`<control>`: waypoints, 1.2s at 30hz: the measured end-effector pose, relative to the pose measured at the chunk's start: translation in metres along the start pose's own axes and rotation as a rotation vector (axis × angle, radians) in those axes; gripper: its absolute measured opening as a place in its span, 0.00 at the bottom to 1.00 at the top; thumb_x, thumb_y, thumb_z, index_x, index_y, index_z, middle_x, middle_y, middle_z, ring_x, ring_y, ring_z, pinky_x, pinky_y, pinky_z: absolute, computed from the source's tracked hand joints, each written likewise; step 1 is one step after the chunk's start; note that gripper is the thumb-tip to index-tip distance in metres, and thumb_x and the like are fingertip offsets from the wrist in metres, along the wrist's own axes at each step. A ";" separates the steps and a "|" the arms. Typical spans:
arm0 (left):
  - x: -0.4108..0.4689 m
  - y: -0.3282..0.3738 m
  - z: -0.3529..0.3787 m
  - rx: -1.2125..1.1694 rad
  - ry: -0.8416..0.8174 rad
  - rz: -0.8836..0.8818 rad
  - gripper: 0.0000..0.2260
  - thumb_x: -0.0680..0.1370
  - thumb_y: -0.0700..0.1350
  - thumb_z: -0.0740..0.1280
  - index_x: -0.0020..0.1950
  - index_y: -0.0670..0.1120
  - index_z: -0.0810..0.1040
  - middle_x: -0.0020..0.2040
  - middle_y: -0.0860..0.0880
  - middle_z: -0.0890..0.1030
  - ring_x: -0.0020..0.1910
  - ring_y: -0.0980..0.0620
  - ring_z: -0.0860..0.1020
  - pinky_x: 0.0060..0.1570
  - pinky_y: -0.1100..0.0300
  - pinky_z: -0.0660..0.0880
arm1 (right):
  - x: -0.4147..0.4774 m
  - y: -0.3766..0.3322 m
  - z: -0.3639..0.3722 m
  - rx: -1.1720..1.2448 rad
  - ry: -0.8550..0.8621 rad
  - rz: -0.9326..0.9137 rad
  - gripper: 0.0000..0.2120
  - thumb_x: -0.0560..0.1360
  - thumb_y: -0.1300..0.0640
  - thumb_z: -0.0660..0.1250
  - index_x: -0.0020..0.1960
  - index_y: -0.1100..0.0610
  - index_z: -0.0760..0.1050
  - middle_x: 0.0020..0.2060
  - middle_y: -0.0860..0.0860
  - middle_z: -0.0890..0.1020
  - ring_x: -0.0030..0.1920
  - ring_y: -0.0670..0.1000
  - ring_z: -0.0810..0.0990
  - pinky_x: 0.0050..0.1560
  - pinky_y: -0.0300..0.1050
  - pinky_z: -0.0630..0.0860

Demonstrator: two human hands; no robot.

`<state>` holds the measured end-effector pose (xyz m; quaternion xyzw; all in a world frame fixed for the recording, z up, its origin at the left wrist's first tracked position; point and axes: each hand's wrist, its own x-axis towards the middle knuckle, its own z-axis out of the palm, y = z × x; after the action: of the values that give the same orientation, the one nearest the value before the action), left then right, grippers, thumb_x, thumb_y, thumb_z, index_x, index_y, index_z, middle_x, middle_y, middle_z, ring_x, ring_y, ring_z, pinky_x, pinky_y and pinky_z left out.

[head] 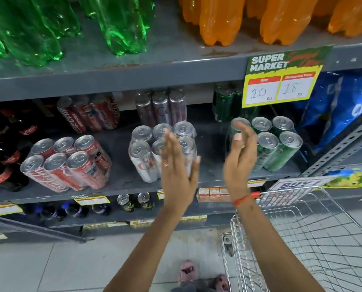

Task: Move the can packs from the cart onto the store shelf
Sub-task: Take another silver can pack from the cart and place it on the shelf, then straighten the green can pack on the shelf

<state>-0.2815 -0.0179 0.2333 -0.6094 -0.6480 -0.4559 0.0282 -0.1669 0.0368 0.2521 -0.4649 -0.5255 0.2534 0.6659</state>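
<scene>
Three shrink-wrapped can packs stand on the grey middle shelf [209, 178]: a red pack [68, 163] at left, a silver pack [146, 152] in the centre, a green pack [279, 146] at right. My left hand [177, 163] is raised flat in front of the silver pack, fingers apart, holding nothing. My right hand [240, 152] is raised just left of the green pack, palm facing left, open and free of it. The wire cart [315, 232] at lower right shows no packs in its visible part.
More can packs stand further back on the same shelf. Green and orange bottles fill the shelf above, dark cola bottles [1, 152] the far left. A yellow price sign [281, 81] hangs over the right side. Blue bags [344, 106] sit beside the green pack.
</scene>
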 end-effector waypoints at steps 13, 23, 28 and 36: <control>0.009 0.080 0.128 -0.394 -0.330 -0.184 0.42 0.77 0.56 0.65 0.79 0.36 0.47 0.81 0.41 0.47 0.80 0.47 0.48 0.73 0.74 0.44 | 0.035 0.076 -0.111 -0.280 0.242 0.353 0.33 0.81 0.49 0.65 0.79 0.64 0.58 0.78 0.61 0.60 0.79 0.58 0.58 0.75 0.42 0.55; 0.020 0.062 0.133 -0.419 -0.298 -0.464 0.28 0.67 0.52 0.77 0.62 0.40 0.78 0.55 0.44 0.85 0.54 0.46 0.83 0.41 0.72 0.69 | 0.045 0.088 -0.114 0.064 0.051 0.565 0.37 0.78 0.43 0.68 0.79 0.54 0.57 0.72 0.43 0.65 0.73 0.46 0.64 0.74 0.47 0.65; 0.009 0.070 0.134 -0.395 -0.314 -0.421 0.29 0.68 0.55 0.76 0.64 0.43 0.77 0.54 0.47 0.85 0.53 0.50 0.83 0.46 0.65 0.73 | 0.051 0.101 -0.122 0.097 0.069 0.570 0.52 0.65 0.26 0.70 0.79 0.54 0.60 0.77 0.54 0.67 0.77 0.54 0.66 0.75 0.60 0.65; 0.018 0.066 0.132 -0.399 -0.356 -0.423 0.28 0.69 0.54 0.76 0.64 0.42 0.77 0.54 0.45 0.85 0.53 0.48 0.83 0.52 0.56 0.78 | 0.054 0.105 -0.125 0.121 0.084 0.556 0.31 0.79 0.48 0.67 0.77 0.56 0.60 0.65 0.45 0.71 0.67 0.45 0.70 0.51 0.21 0.70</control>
<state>-0.1633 0.0678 0.2035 -0.5248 -0.6529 -0.4562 -0.3003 -0.0167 0.0830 0.1825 -0.5608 -0.3337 0.4378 0.6184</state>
